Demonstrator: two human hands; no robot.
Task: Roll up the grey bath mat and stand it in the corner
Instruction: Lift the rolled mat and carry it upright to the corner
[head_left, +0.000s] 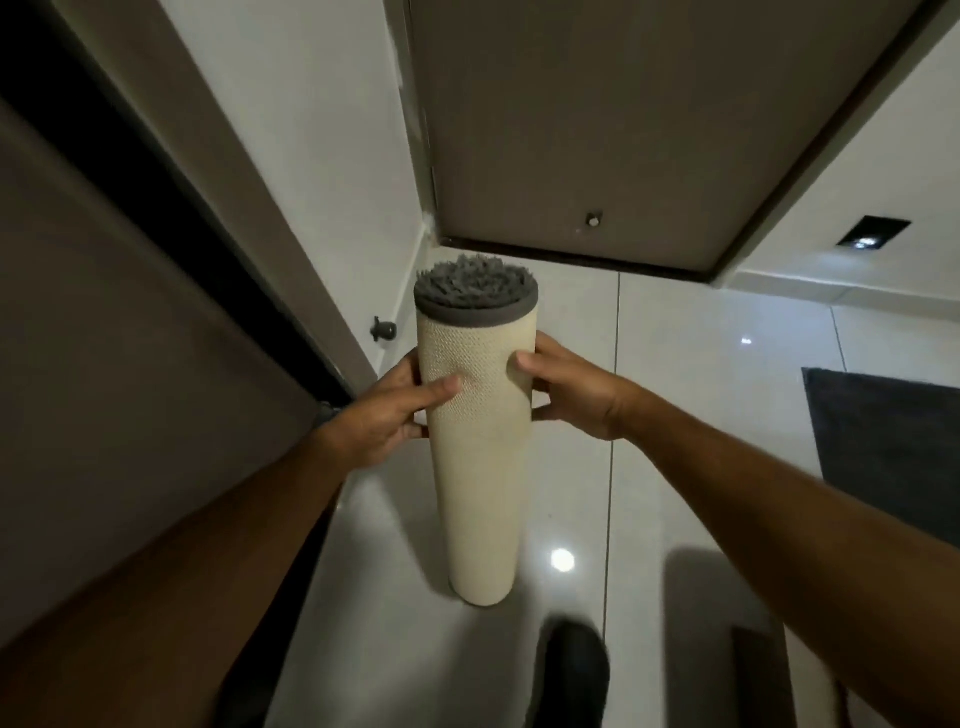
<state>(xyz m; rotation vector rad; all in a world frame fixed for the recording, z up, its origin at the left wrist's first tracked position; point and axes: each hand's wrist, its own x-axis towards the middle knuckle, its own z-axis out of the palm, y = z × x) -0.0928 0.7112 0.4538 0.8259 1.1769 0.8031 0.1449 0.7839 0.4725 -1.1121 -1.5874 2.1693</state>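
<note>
The grey bath mat (480, 467) is rolled into a tight upright cylinder, its cream woven backing outward and grey shaggy pile showing at the top end. It is held vertically in the middle of the view; I cannot tell whether its lower end touches the glossy floor. My left hand (387, 410) grips its upper part from the left, thumb across the front. My right hand (569, 389) grips it from the right at the same height. The corner (428, 244) where the white wall meets the brown door lies beyond the roll.
A brown door (597, 130) closes the far side, with a small stop near its bottom. A door stopper (383, 329) sticks out of the left wall's skirting. A dark grey mat (893, 441) lies flat at the right. My dark shoe (569, 670) stands below the roll.
</note>
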